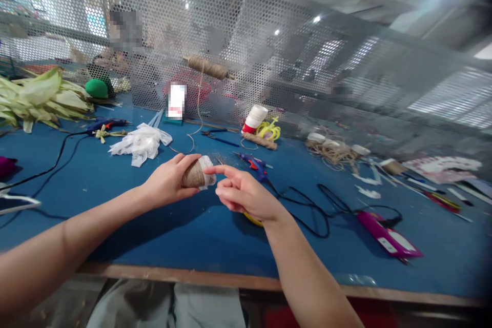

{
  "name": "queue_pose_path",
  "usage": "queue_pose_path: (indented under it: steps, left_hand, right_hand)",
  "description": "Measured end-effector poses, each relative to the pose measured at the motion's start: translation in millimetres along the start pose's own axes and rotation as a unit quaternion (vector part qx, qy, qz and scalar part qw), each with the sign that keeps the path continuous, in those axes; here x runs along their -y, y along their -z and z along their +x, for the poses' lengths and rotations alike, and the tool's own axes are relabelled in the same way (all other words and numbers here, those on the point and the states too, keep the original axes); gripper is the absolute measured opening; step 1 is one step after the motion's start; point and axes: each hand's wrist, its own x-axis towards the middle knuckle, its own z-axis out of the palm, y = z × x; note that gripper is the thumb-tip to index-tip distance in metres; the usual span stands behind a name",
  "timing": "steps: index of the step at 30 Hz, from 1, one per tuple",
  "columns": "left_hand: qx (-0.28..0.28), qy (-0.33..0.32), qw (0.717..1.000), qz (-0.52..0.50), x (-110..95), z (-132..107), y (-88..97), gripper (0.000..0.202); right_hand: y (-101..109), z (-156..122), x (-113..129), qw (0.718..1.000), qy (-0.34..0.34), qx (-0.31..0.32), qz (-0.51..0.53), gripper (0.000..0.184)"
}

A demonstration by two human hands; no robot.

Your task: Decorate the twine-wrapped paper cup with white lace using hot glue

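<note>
My left hand (169, 180) is wrapped round a small twine-covered object with white lace at its end (197, 173), held just above the blue table (184, 230). My right hand (242, 192) is beside it, forefinger stretched toward the lace end and touching or almost touching it, the other fingers curled. A thin twine strand (199, 107) runs up from near the object to a twine spool (207, 67) mounted on the perforated screen. Something yellow (251, 219) lies partly hidden under my right hand.
A blue glue gun (255, 165) with black cord lies right of my hands, a pink device (388, 237) further right. White lace (140, 144), corn husks (42, 95), thread spool (254, 118), scissors (215, 136), twine scraps (334, 151). A person sits behind the mesh screen (269, 46).
</note>
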Motion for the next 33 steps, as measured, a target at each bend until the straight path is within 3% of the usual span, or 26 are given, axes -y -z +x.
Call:
queue_pose_path:
  steps: [4,9,15,22,33]
  left_hand:
    - [-0.004,0.02,0.998,-0.053,-1.9,1.8,2.0,0.065]
    - [0.023,0.095,0.983,-0.153,-4.0,4.4,4.8,0.067]
    - [0.031,0.123,0.966,-0.224,-2.8,5.2,4.6,0.067]
    - [0.075,0.198,0.901,-0.379,-12.2,6.8,7.4,0.061]
    - [0.098,0.201,0.862,-0.455,-9.5,6.5,10.0,0.052]
  right_hand:
    - [1.7,0.1,-0.3,1.0,0.002,0.006,0.0,0.036]
    - [2.9,-0.4,-0.8,1.0,0.009,0.003,-0.012,0.034]
    - [3.2,-1.8,1.1,1.0,0.006,-0.006,-0.012,0.031]
    - [4.6,-3.0,2.0,1.0,-0.004,0.008,-0.026,0.031]
    - [5.6,-1.5,-0.8,0.998,-0.002,-0.013,-0.054,0.028]
